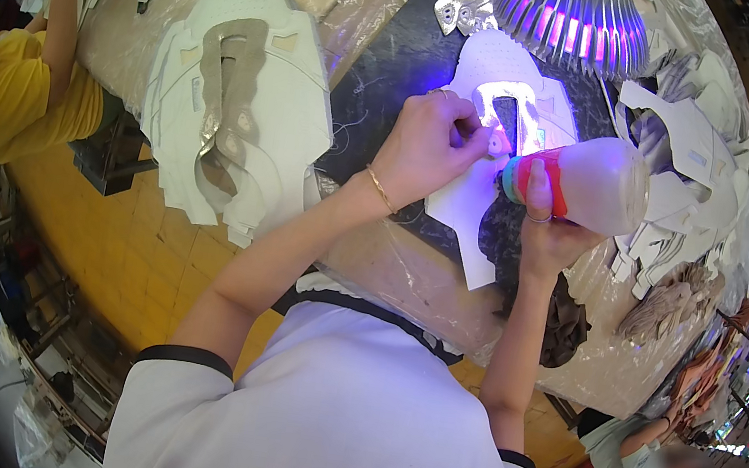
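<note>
Nearest is the person's white top with dark trim [339, 421], both forearms reaching up from it to the table [405, 286], which is covered in clear plastic sheet. The right hand [543, 224] is wrapped around a pale squeeze bottle [606, 185] with a red and green band, fingers closed tight on its neck, nozzle pointing left toward the work. The left hand [425, 145] is just beside it, fingertips pinched together on the edge of a white shoe piece [492, 145] that lies flat on a dark mat [409, 57] in the middle of the table, under violet light. A dark cloth [563, 323] hangs off the near edge below the right hand. To the left sits a stack of white cut pieces [240, 100]; more white pieces [692, 154] are heaped on the right. Beyond the work stands a finned lamp [573, 13] glowing purple. At far left a person in yellow [15, 97] works at the same table, and another person in green [640, 458] sits at lower right.
</note>
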A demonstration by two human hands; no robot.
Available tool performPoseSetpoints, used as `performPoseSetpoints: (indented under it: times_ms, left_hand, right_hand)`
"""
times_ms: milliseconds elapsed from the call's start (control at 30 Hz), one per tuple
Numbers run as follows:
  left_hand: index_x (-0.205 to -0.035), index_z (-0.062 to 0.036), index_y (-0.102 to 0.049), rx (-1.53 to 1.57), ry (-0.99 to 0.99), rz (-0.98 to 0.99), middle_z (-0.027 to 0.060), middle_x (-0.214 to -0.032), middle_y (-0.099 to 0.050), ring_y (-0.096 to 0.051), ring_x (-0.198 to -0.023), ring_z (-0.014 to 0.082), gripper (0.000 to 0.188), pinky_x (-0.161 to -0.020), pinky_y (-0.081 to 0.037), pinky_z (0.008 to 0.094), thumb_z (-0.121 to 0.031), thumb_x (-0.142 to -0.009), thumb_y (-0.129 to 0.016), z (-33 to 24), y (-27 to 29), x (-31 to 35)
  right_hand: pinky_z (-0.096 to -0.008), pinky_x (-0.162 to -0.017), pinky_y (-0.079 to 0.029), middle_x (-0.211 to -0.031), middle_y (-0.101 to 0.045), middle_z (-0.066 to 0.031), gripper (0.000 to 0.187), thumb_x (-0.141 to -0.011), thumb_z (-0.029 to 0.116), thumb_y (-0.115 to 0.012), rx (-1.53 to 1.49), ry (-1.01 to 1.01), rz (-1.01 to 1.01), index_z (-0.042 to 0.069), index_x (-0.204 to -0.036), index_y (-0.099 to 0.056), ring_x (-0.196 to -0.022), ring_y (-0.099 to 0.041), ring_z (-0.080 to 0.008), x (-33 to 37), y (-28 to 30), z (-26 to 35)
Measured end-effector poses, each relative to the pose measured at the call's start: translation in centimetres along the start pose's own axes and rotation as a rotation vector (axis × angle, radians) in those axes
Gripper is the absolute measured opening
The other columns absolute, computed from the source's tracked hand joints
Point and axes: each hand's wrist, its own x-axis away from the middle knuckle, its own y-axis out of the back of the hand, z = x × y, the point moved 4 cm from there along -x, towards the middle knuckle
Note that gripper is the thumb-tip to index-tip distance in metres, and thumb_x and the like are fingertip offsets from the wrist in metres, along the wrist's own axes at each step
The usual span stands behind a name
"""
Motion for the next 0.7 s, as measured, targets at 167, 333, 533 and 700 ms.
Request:
performPoseSetpoints:
  times_ms: [167,333,533,700]
  left_hand:
    - [-0.081,0.0042,-0.068,-0.014,-0.034,-0.019,0.0095,-0.071,-0.067,-0.059,-0.054,0.0095,0.019,-0.052,-0.047,0.0255,-0.014,-0.083,-0.075,0.0,0.0,0.0]
    - [-0.083,0.0022,-0.070,0.050,-0.043,-0.005,0.0094,-0.078,-0.066,-0.060,-0.057,0.0116,0.018,-0.054,-0.048,0.0261,-0.015,-0.083,-0.076,-0.2,0.0,1.1]
    - [-0.107,-0.0056,-0.068,-0.127,-0.304,0.060,0.0127,-0.113,-0.060,-0.061,-0.099,0.0282,0.038,-0.084,-0.051,0.0373,-0.025,-0.077,-0.083,-1.1,-0.8,4.3]
    - [-0.138,-0.0124,-0.049,-0.574,-0.378,0.154,0.0121,-0.146,-0.042,-0.032,-0.141,0.0380,0.078,-0.116,-0.022,0.0549,-0.050,-0.076,-0.076,-1.7,-1.4,5.2]
  right_hand:
    - [-0.0327,-0.088,-0.052,-0.108,-0.062,-0.0107,0.074,-0.073,0.018,-0.087,0.105,-0.072,-0.003,-0.001,-0.129,-0.044,-0.097,-0.063,-0.0185,0.0,1.8,-0.7]
    - [-0.0370,-0.079,-0.055,-0.113,-0.061,-0.0157,0.067,-0.084,0.035,-0.074,-0.462,-0.759,0.138,-0.001,-0.132,-0.045,-0.096,-0.064,-0.0244,2.5,8.2,-4.2]
    - [-0.0409,-0.066,-0.055,-0.109,-0.063,-0.0199,0.069,-0.089,0.052,-0.061,-0.826,-0.960,-0.203,-0.001,-0.132,-0.046,-0.086,-0.065,-0.0278,10.8,17.1,-10.2]
    - [-0.0378,-0.063,-0.055,-0.101,-0.064,-0.0182,0.064,-0.092,0.052,-0.060,-0.873,-0.967,-0.063,-0.002,-0.124,-0.052,-0.077,-0.064,-0.0267,11.6,23.5,-10.5]
